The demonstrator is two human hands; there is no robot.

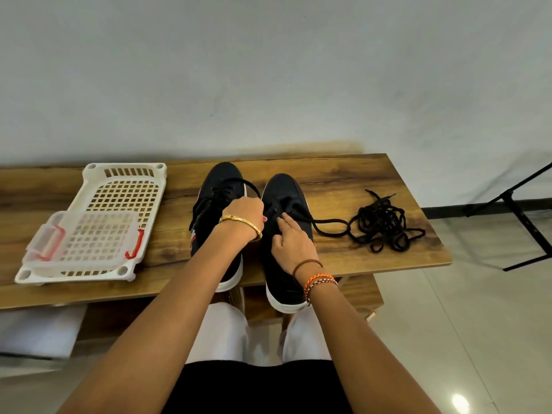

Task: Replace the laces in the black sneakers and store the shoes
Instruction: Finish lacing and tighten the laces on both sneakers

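Two black sneakers with white soles stand side by side on the wooden table (343, 177), toes pointing away from me. The left sneaker (219, 186) is laced. My left hand (243, 215) is closed on a black lace loop that arcs over the gap between the shoes. My right hand (291, 242) rests on the right sneaker (282, 189), fingertips pressing at its eyelets. A black lace (328, 228) trails from that shoe to the right into a tangled pile of black laces (385, 224).
A white perforated plastic tray (128, 186) lies at the table's left, with a clear lidded box with red clasps (86, 240) on it. A black stand's legs (519, 216) reach over the floor at the right. A wall rises right behind the table.
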